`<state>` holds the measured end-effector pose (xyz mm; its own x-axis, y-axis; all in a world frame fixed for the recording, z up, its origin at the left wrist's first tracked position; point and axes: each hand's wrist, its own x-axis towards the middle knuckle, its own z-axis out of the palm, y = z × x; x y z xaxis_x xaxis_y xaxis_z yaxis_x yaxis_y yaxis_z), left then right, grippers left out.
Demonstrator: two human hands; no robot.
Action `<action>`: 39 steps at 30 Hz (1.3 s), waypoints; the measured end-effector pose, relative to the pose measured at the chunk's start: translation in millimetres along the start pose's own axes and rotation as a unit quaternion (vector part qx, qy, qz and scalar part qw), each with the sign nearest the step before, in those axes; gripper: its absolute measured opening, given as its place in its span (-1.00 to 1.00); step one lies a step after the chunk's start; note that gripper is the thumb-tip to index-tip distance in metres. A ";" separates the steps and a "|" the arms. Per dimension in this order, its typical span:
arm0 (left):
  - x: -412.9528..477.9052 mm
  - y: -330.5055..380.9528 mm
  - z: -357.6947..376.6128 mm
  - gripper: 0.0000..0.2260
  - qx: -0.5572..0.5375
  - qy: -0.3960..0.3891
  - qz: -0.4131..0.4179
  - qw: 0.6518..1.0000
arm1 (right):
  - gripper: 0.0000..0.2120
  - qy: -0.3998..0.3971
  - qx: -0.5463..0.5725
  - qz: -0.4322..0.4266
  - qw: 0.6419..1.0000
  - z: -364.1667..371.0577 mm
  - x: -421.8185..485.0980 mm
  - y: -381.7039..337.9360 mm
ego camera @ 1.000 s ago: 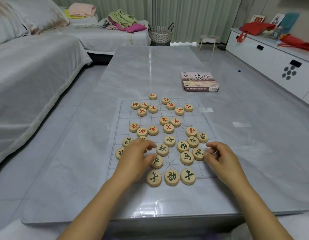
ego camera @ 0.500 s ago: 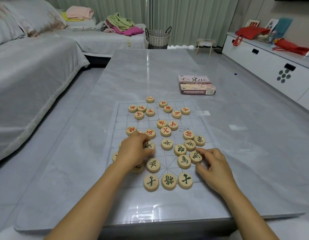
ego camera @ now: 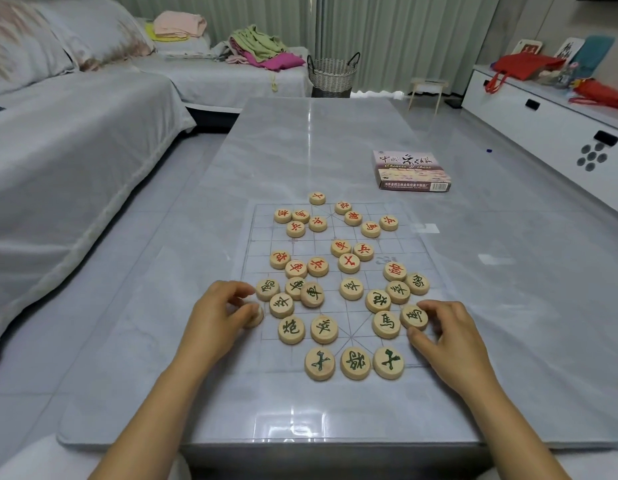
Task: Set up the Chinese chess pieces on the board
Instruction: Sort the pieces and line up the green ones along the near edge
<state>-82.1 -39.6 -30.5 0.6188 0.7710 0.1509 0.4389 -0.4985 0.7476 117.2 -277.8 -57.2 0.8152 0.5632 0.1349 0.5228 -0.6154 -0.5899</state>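
Note:
A thin clear chess board [ego camera: 414, 237] with a printed grid lies on the grey table. Several round wooden pieces with red characters [ego camera: 349, 263] are scattered on its far half. Pieces with green characters [ego camera: 351, 288] crowd the near half, three of them in a row [ego camera: 355, 363] at the near edge. My left hand [ego camera: 219, 318] is at the board's left edge, its fingers closed around a wooden piece [ego camera: 255, 315] whose face is hidden. My right hand [ego camera: 446, 332] rests at the right side, thumb and fingers pinching a green piece [ego camera: 413, 317].
The chess set's box [ego camera: 411, 171] lies on the table beyond the board, to the right. A covered sofa [ego camera: 58, 150] runs along the left. A white cabinet [ego camera: 549, 133] stands at the right, a woven basket [ego camera: 332, 76] past the table's far end.
My left hand has moved from the middle of the green pieces out to the board's left edge, taking a piece with it. My right hand has closed on the green piece beside it.

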 end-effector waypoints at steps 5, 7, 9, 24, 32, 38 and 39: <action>-15.8 -20.6 -5.1 -0.76 0.017 -0.010 0.015 1.000 | -0.64 0.009 0.002 0.003 1.000 -0.2 -0.1 -0.5; -19.4 -24.9 -3.3 -0.70 0.032 -0.026 0.025 0.999 | -0.64 0.010 0.004 0.001 1.000 -0.7 -0.1 -1.3; -21.2 -26.7 -1.5 -0.65 0.045 -0.023 0.028 0.998 | -0.64 0.008 0.002 0.002 1.000 -0.5 0.1 -1.1; -11.6 -7.8 6.5 -0.62 0.080 -0.034 0.020 0.996 | -0.61 -0.002 -0.011 -0.017 1.000 -0.4 0.2 0.1; -0.1 -8.2 7.1 -0.59 -0.010 -0.062 -0.028 0.998 | -0.64 0.015 -0.008 -0.026 1.000 0.8 0.3 2.2; 20.4 -3.6 6.2 -0.53 0.010 -0.090 -0.002 0.996 | -0.63 0.011 -0.014 -0.026 1.000 1.0 -0.3 0.7; 28.5 -2.6 7.5 -0.53 0.049 -0.111 0.004 0.993 | -0.63 0.010 -0.014 -0.026 1.000 1.0 -0.3 0.6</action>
<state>-60.7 -19.2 -33.0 0.7456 0.6664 0.0024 0.4883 -0.5488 0.6785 117.1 -277.9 -58.4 0.7914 0.5837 0.1815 0.5714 -0.6011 -0.5587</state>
